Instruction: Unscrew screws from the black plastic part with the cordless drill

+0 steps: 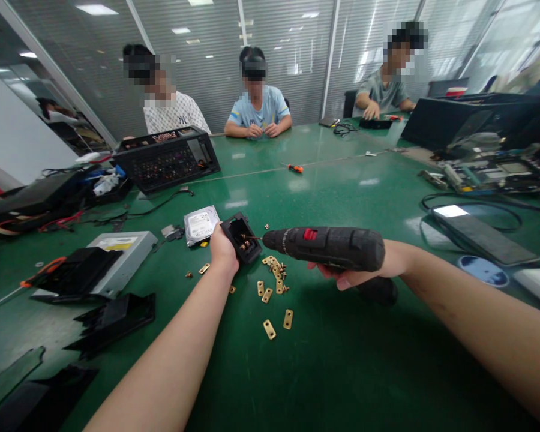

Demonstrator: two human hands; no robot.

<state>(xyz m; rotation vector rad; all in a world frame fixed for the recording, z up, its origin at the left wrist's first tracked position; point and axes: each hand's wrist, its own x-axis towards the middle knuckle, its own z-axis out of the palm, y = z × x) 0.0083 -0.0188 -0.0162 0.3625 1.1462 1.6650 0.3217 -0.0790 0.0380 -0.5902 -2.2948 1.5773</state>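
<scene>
My right hand is wrapped round the grip of a black cordless drill with a red switch on its top. The drill lies level, and its thin bit points left into a small black box. My left hand grips that box from its left side, tilted with its open face toward the bit. Brass-coloured pieces show inside the box. On the green table below lie several brass plates with two holes each, and small screws among them.
A hard drive lies behind my left hand. An optical drive and broken black plastic are at left. A computer case stands behind, and an orange screwdriver lies mid-table. Circuit boards are at right. Several people sit across.
</scene>
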